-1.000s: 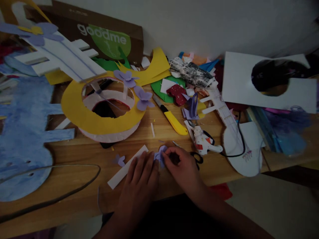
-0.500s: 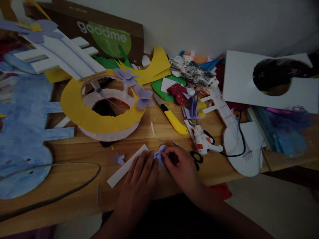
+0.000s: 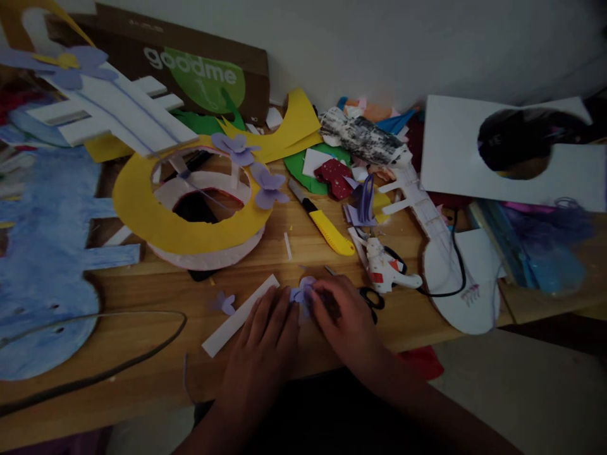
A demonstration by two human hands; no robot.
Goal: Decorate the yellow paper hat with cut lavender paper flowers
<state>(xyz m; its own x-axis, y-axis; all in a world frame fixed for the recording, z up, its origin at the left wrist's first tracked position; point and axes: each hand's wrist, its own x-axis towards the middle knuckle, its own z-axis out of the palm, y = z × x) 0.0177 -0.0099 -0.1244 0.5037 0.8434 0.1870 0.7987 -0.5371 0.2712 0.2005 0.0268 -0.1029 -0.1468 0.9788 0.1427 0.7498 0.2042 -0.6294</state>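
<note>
Low on the table, a small purple paper flower (image 3: pixel 302 293) is between my two hands. My right hand (image 3: pixel 344 313) pinches its right side with thumb and forefinger. My left hand (image 3: pixel 268 325) lies flat, fingers stretched out, their tips at the flower's left edge and over a white strip (image 3: pixel 237 321). Left of the strip lies another purple paper piece (image 3: pixel 227 303). Black-handled scissors (image 3: pixel 372 302) lie beside my right hand, partly hidden by it.
A yellow utility knife (image 3: pixel 332 230) and a white glue gun (image 3: pixel 386 265) with a black cord lie beyond my hands. A yellow ring-shaped body (image 3: pixel 137 218) with purple flowers, a blue painted cutout (image 3: pixel 52 221) and a white guitar-like cutout (image 3: pixel 455 278) flank them. A brown box (image 3: pixel 256 82) stands behind.
Both hands stay nearly in place around the purple flower, the right fingers shifting slightly on it. The whole view has moved a little.
</note>
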